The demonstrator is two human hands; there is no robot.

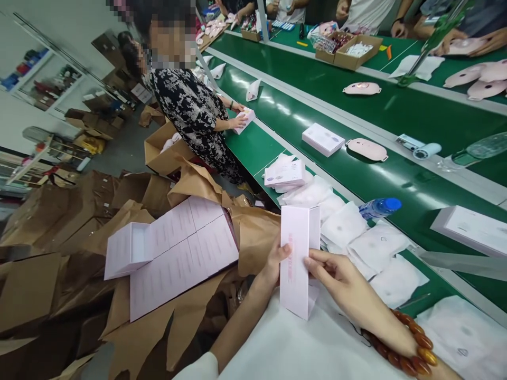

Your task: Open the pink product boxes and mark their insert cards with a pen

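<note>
A pale pink box (pixel 295 253) with pink lettering down its side stands upright in front of me, between both hands. My left hand (pixel 274 259) closes on its left edge, thumb on the printed face. On the right edge, the thumb and forefinger of my right hand (pixel 336 274) pinch the box; a beaded bracelet (pixel 412 343) circles that wrist. Beside the box, white pouches (pixel 343 227) lie along the bench edge. A stack of printed leaflets (pixel 284 173) rests on the pouches.
At left, an open carton (pixel 233 221) holds rows of pink boxes (pixel 186 258), with an open box (pixel 129 250) on top. A co-worker (pixel 190 105) handles a box beyond. The green conveyor (pixel 277 113) carries eye masks (pixel 367 150) and a white box (pixel 322 139). A blue-capped bottle (pixel 380 207) lies nearby.
</note>
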